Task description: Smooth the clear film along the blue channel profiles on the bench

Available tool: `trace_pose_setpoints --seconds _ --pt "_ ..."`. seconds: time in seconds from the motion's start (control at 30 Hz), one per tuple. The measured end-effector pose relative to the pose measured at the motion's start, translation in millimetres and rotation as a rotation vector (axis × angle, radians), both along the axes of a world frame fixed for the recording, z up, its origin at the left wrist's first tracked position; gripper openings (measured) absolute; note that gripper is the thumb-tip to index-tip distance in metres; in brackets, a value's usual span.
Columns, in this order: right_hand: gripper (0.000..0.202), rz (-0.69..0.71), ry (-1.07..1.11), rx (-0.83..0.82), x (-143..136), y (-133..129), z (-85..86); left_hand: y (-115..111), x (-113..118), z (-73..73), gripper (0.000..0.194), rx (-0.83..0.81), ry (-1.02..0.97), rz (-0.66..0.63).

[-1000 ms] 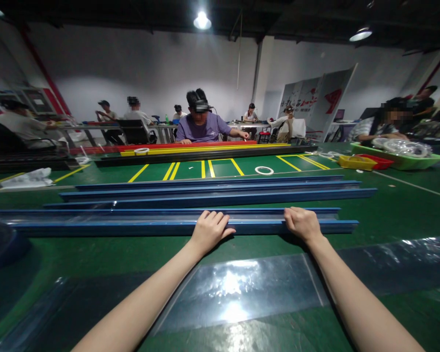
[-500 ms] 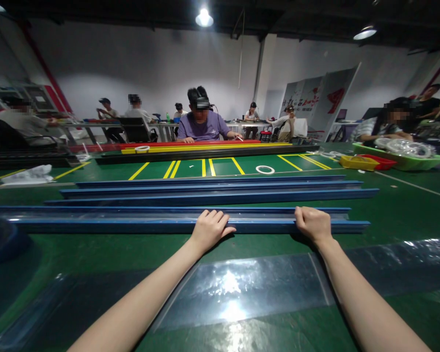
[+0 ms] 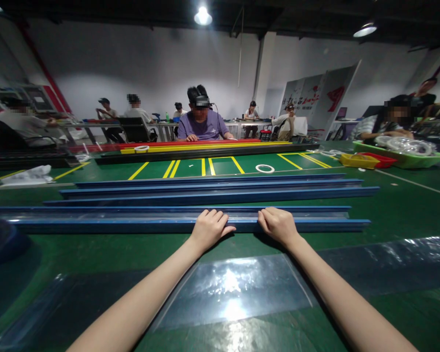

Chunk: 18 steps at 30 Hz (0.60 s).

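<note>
Head view, nearest rail: the long blue plastic channel rail (image 3: 322, 226) lies crosswise before me on the green surface (image 3: 132, 252).
Left hand: my left hand (image 3: 209, 228) is closed over the rail, fingers across its channel, thumb by the near edge.
Right hand: my right hand (image 3: 278, 226) is curled over the rail, just beside the left.
Pressure: I judge even, light force best, so the walls don't splay.
Clear plastic strip (image 3: 238, 296): flat between my forearms; I'd lift my wrists clear of it.
</note>
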State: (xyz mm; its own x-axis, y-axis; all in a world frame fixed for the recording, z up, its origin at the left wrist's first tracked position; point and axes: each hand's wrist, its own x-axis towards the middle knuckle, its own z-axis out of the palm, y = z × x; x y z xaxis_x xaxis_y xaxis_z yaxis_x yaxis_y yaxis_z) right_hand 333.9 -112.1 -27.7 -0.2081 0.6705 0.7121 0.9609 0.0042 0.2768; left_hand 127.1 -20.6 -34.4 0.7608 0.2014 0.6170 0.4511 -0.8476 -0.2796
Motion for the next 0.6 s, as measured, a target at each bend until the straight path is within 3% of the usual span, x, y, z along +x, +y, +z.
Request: trace_pose_setpoints --seconds 0.6 --pt "0.047 -0.078 0.049 -0.021 23 7 -5.6 2 -3 0.1 0.033 0.006 -0.018 -0.037"
